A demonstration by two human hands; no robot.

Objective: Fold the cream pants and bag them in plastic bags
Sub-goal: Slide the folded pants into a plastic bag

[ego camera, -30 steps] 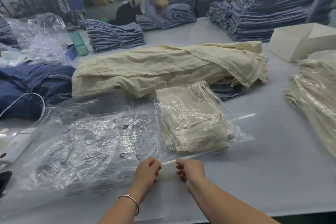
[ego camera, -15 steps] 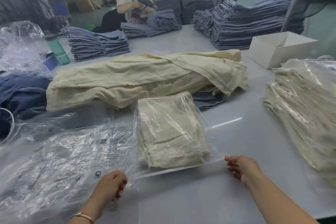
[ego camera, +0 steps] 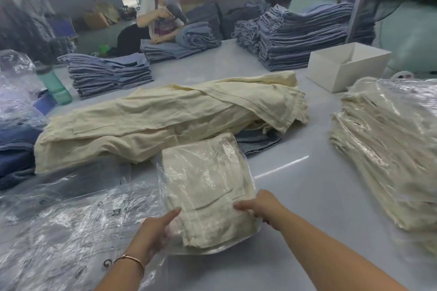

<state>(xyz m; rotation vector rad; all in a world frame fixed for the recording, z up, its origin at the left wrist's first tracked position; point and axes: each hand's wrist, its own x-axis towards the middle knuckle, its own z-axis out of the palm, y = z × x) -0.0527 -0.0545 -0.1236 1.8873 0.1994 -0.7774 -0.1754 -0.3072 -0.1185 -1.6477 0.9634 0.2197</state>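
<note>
Left hand [ego camera: 151, 231] and right hand [ego camera: 260, 204] grip bagged pants [ego camera: 208, 191] between them, thumbs on top, other fingers hidden underneath

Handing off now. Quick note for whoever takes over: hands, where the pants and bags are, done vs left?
Left hand and right hand both grip the near end of the bagged cream pants.
Empty plastic bags lie left of it, the finished bagged stack right, unfolded cream pants behind.
Done: this pair is folded and bagged.
Left: set it aside, then fold and bag the pile.
</note>
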